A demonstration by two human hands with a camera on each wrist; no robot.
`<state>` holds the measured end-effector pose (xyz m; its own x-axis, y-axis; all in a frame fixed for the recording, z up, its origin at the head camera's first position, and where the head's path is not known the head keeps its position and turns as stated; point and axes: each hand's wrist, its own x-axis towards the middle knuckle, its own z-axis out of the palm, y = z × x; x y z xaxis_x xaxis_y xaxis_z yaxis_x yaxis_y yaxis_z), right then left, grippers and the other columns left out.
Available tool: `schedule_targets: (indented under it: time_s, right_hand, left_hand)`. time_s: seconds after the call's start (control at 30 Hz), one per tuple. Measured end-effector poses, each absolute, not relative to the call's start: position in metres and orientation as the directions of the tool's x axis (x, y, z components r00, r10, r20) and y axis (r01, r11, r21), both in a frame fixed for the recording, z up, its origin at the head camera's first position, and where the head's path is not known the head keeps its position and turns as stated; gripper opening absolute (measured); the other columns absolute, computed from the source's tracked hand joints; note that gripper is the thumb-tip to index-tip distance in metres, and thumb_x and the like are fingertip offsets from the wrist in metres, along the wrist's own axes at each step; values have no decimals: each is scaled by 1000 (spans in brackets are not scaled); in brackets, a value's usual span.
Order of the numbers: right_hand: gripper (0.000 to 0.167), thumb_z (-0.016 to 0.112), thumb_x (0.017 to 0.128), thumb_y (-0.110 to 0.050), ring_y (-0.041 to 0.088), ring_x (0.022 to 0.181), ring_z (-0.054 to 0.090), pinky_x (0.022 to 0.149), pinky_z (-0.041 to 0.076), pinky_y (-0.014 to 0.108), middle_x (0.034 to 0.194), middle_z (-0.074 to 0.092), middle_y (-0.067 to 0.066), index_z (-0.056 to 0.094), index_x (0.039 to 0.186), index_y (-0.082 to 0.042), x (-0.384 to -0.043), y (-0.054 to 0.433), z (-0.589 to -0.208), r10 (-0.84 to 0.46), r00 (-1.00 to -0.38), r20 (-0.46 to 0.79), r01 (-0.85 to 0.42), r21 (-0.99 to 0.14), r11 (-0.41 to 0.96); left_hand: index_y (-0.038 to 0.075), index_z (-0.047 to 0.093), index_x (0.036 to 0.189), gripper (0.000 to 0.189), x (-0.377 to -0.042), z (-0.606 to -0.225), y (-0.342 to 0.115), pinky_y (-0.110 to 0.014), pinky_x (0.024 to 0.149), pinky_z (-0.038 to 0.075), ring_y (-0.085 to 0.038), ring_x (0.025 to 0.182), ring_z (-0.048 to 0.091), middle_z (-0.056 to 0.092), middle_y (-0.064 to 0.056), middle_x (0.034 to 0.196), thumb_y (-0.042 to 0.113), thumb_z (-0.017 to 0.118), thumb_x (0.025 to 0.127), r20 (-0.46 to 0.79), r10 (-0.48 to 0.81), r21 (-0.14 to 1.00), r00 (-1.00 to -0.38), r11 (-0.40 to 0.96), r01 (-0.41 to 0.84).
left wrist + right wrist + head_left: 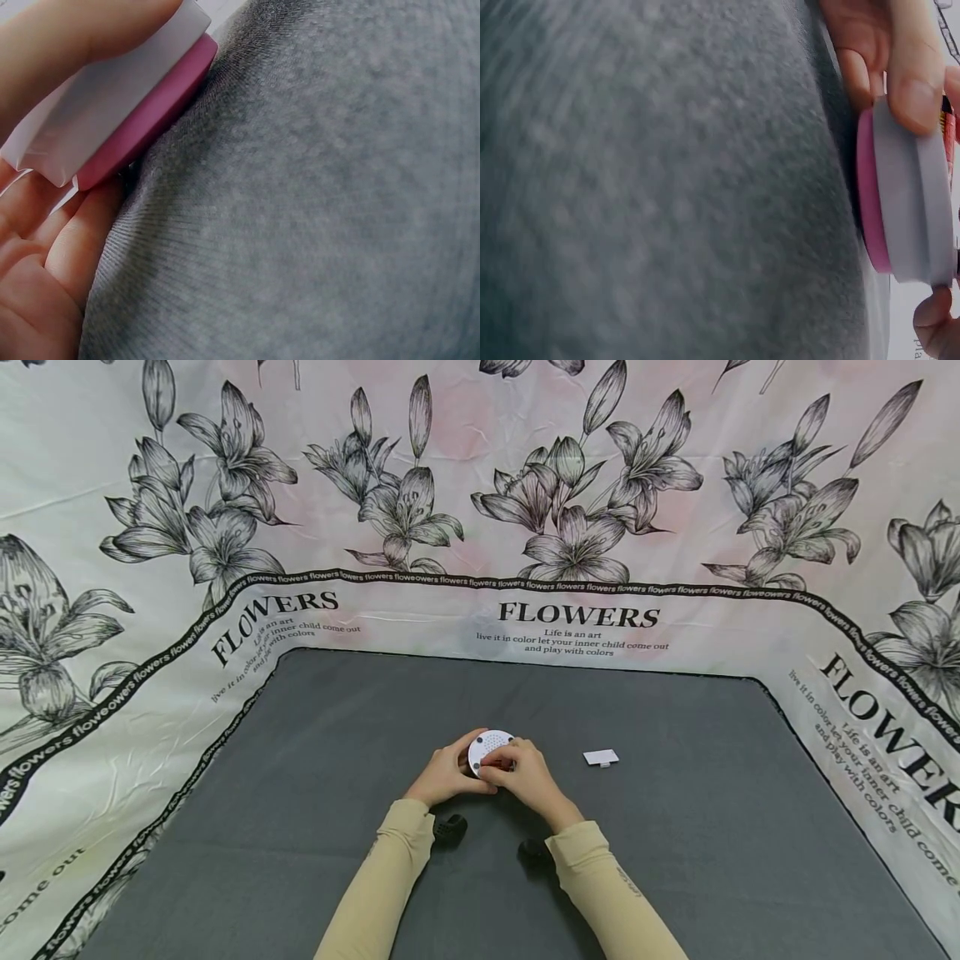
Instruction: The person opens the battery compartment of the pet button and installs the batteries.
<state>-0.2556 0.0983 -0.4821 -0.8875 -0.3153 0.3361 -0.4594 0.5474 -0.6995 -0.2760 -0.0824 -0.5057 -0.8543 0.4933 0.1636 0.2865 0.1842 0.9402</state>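
A round white device (487,742) with small holes and dark round spots on its face is between my hands. Its underside is pink, as the pink base (150,112) in the left wrist view shows. My left hand (444,775) grips it from the left, thumb in front. My right hand (528,777) is over its right part, fingertips pinching a red battery (948,142) with black and yellow marks, partly hidden by fingers. Whether the battery is seated in the device, I cannot tell. A small white battery cover (601,757) lies to the right.
Dark grey cloth (337,718) covers the table, bordered by a white strip printed with flowers and lettering (577,614). Black wrist-worn devices (450,832) show under both forearms, which wear beige sleeves (382,877).
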Motion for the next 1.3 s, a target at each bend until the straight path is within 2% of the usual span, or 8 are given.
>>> schedule_targets:
  time_s: [0.27,0.63,0.83,1.03,1.13,1.3]
  right_hand:
    - [6,78,75,-15,14,69,40,61,34,32,70,48,-6,71,75,-16,-256,96,-483,-283,-895,346,-447,-707,548]
    - [24,72,74,-3,14,63,41,57,35,30,64,43,-4,55,61,-16,-256,99,-482,-264,-913,313,-409,-726,553]
    - [24,73,75,-3,14,61,41,55,34,29,61,42,-5,56,63,-14,-258,100,-479,-286,-911,296,-409,-729,549]
    - [23,74,78,-5,12,55,41,50,35,25,58,41,-4,57,65,-14,-256,103,-481,-291,-912,288,-406,-732,547]
    - [21,75,78,-7,12,58,41,52,35,26,60,40,-5,59,67,-15,-254,105,-484,-280,-906,317,-422,-726,544]
    - [13,76,77,-10,12,62,41,55,36,28,63,44,-6,65,72,-15,-255,114,-485,-237,-898,371,-439,-722,534]
  left_hand:
    - [10,30,145,90,-265,-485,-83,-28,86,47,-16,111,54,49,-12,131,8,81,71,150,514,948,-845,168,270]
    - [4,30,144,90,-261,-481,-81,-32,88,46,-22,115,51,48,-15,131,3,81,70,165,516,950,-841,147,276]
    - [1,28,145,92,-263,-482,-81,-32,88,46,-22,115,51,48,-16,132,3,81,70,168,508,945,-845,162,285]
    - [7,29,146,95,-273,-505,-81,-29,86,47,-18,113,52,49,-11,131,13,84,68,166,503,945,-848,166,283]
    - [8,29,146,97,-277,-515,-81,-28,85,48,-16,113,52,49,-9,130,17,85,67,169,503,946,-848,159,283]
    - [9,29,146,95,-277,-509,-80,-28,86,47,-16,113,52,49,-9,131,13,84,68,156,496,948,-854,166,270]
